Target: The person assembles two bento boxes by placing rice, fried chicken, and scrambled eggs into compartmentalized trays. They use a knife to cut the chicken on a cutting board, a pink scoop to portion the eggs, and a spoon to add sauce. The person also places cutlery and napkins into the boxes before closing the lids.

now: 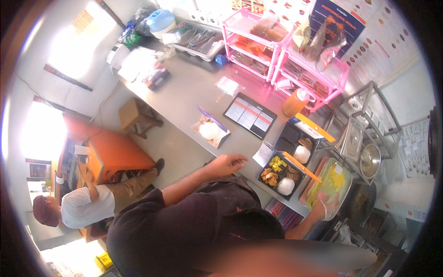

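Observation:
My left hand hovers near the counter's front edge, fingers loosely stretched and nothing in them. To the right, my right hand reaches into a clear rectangular container of yellow-green food; its fingers are hard to make out there. Between my hands sits a black compartment box holding rice, yellow pieces, fried chunks and brown meat. A white slip stands at its far left corner. Behind it, a second black box contains rice and brown meat. A small paper box with rice lies farther left.
A tablet lies on the steel counter. Beside it stands an orange bottle. Pink racks and a utensil tray line the back. A dark pan is at right. Another person sits at far left.

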A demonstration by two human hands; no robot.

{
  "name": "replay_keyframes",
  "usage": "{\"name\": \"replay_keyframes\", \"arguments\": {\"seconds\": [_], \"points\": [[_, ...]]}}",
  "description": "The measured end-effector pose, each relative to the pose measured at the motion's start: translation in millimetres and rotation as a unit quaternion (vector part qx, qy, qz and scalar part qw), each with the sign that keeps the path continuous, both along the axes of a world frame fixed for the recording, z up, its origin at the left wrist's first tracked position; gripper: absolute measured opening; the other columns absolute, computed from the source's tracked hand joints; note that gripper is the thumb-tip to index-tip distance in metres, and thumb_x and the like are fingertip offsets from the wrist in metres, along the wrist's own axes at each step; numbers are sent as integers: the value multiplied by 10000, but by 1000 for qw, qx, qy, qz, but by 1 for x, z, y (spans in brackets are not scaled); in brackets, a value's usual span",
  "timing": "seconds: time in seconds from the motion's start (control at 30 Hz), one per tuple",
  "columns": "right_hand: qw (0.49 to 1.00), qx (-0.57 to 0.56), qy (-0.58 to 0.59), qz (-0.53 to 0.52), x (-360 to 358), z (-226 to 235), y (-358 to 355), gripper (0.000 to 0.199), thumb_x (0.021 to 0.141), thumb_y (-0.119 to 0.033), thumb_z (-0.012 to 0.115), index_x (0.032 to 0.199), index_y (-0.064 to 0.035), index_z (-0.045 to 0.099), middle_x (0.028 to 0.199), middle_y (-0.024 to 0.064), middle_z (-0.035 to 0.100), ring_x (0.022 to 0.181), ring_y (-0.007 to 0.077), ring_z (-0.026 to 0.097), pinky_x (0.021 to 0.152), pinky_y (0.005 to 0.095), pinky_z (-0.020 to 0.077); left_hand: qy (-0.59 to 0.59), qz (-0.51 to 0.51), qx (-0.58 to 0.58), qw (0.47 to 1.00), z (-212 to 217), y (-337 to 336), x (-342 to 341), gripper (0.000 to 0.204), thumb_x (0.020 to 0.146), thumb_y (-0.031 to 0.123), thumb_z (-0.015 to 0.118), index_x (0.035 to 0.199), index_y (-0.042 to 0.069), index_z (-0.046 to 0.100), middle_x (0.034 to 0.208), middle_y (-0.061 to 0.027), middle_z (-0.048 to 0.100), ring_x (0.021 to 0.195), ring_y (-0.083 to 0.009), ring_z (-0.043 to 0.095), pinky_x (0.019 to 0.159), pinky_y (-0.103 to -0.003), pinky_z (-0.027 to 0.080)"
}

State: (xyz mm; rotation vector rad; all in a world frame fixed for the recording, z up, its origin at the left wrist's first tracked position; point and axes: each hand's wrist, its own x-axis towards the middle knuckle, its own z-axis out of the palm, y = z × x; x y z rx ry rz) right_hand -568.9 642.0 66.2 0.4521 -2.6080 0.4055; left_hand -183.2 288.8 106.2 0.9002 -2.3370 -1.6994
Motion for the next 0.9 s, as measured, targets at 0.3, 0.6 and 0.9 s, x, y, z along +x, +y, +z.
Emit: {"name": "replay_keyframes", "arguments": {"seconds": [0.3, 0.6, 0.9], "points": [[983, -151, 94, -51, 64, 7, -41, 415, 1092, -274, 649, 1433, -44, 697, 1303, 203, 732, 1162, 386, 725, 985, 469, 599, 43, 352, -130, 926, 44, -276, 106, 333, 1132, 291, 634, 1346, 36, 624, 1218, -122, 797, 1069, -206, 752, 912, -366, 590], [970, -7, -85, -230, 250, -95, -98, 525, 1133, -337, 554, 1574, -51, 560, 1413, 214, 686, 1274, 347, 681, 1083, 487, 538, 30, 315, -382, 868, 14, -747, 88, 368, 1079, 328, 656, 1329, 66, 722, 1275, -172, 789, 1210, -356, 736, 1082, -470, 542], [835, 296, -407, -224, 532, -150, -48, 599, 1151, -376, 498, 1659, -61, 458, 1497, 216, 651, 1347, 308, 650, 1133, 492, 491, -180, 132, -406, 886, -138, -1073, 58, 391, 1118, 306, 527, 1383, 132, 756, 1316, -173, 776, 1213, -396, 731, 1063, -507, 556]]}}
